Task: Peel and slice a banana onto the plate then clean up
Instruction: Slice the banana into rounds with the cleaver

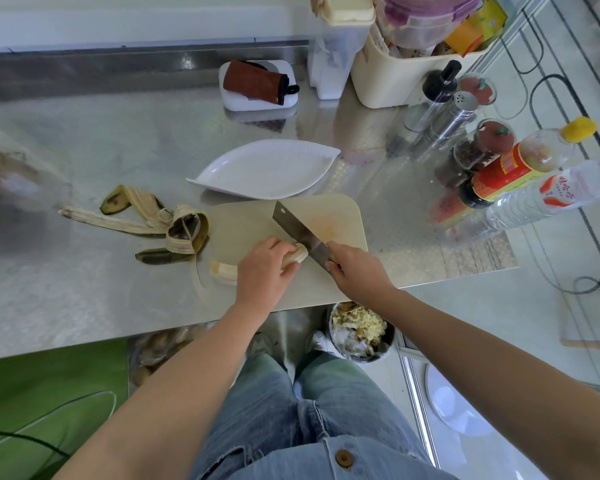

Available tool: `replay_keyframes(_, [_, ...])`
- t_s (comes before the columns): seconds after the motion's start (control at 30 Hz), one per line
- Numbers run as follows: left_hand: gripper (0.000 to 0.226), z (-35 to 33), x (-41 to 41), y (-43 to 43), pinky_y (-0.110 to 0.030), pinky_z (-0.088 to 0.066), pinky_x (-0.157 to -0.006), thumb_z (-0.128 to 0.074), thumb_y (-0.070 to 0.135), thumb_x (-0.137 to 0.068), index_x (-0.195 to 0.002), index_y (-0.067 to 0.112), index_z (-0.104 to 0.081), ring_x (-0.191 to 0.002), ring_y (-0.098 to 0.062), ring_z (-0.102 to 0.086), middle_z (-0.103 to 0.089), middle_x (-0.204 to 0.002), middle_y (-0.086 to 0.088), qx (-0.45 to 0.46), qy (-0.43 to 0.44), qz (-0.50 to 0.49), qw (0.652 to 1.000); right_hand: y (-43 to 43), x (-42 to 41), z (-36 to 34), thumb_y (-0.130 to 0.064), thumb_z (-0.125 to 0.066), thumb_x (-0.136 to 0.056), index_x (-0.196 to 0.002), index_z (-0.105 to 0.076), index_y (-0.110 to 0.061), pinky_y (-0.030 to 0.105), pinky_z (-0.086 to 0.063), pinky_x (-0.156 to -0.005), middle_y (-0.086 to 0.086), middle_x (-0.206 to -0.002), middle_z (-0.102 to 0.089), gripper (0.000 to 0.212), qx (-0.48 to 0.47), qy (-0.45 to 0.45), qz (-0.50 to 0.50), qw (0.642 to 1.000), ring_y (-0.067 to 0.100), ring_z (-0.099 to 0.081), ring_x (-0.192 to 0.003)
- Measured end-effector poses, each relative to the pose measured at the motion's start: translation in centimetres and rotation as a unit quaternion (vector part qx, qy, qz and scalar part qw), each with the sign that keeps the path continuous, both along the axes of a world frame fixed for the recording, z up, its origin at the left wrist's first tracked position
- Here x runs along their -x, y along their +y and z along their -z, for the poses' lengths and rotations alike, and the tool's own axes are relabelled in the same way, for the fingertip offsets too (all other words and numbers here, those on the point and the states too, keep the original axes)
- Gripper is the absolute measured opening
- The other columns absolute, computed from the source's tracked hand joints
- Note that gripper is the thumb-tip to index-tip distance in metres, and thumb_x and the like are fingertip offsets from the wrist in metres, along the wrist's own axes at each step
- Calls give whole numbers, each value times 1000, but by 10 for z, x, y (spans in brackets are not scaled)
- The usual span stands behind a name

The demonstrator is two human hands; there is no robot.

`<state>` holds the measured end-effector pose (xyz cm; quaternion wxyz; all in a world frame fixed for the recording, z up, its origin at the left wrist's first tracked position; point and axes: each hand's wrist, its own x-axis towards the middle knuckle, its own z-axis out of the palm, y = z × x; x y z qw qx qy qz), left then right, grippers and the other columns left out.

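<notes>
A peeled banana (224, 271) lies on the pale cutting board (340, 216). My left hand (262, 268) presses down on its middle, so only its two ends show. My right hand (355, 273) grips the handle of a cleaver (300, 230), whose blade rests against the banana's right end. The white leaf-shaped plate (267, 169) stands just behind the board with nothing on it. The banana peel (153, 223) lies spread on the steel counter to the left of the board.
Bottles, shakers and spice jars (492, 161) crowd the counter's right side. A white bin with containers (409, 60) and a folded brown cloth on a white box (257, 83) stand at the back. A waste bucket (359, 332) sits on the floor below the counter edge.
</notes>
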<state>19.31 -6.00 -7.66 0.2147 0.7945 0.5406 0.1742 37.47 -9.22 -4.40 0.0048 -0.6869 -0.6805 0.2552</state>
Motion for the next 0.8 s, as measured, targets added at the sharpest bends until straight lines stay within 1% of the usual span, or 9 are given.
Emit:
replay_keyframes(0.07, [25,0,-3,2,-24,-40,-61,-75,22,-76,-100,19,-69,-79,-18,-58,-63,-89,3,3,-4,0,1000,2,-7,-1,-20,-44,-97,-111,-49,-10,35,-43,-61,9,-90,-59,18,-8,1,30,1000,32,-58,-80])
replay_keyframes(0.1, [24,0,-5,3,-24,-38,-61,-75,22,-76,-100,19,-69,-79,-18,-58,-63,-89,3,4,-6,0,1000,3,-11,-3,-20,-45,-97,-112,-49,-9,33,-40,-60,8,-85,-57,19,-10,5,46,999,30,-56,-77])
replay_keyframes(0.17, [24,0,-11,5,-24,-38,-61,-75,22,-76,-99,20,-69,-79,-18,-59,-63,-89,3,9,-11,1,1000,6,-17,-7,-19,-47,-96,-105,-50,-7,31,-36,-58,3,-73,-50,16,-16,23,63,998,29,-52,-69])
replay_keyframes(0.27, [24,1,-17,7,-29,-43,-63,-74,23,-76,-99,21,-70,-81,-19,-59,-64,-89,4,20,-22,3,1000,8,-22,-13,-19,-49,-94,-98,-50,-6,31,-34,-54,-3,-63,-41,13,-25,47,49,997,26,-46,-63])
replay_keyframes(0.37, [23,1,-18,8,-32,-47,-64,-74,22,-76,-99,22,-70,-81,-19,-59,-64,-90,4,21,-24,7,999,9,-22,-18,-19,-49,-93,-99,-51,-9,30,-31,-51,-3,-62,-42,12,-28,51,26,998,24,-45,-61])
replay_keyframes(0.5, [22,2,-17,8,-31,-47,-62,-74,22,-76,-97,22,-69,-82,-19,-59,-64,-90,4,17,-19,6,1000,11,-21,-20,-18,-48,-93,-95,-49,-9,29,-30,-48,-5,-59,-40,9,-26,39,13,999,25,-45,-59])
replay_keyframes(0.8, [21,3,-17,8,-33,-48,-61,-74,22,-76,-97,23,-70,-81,-18,-59,-63,-90,6,21,-21,5,1000,15,-21,-19,-17,-46,-93,-98,-51,-9,27,-27,-47,-8,-57,-36,10,-22,27,5,999,25,-44,-58])
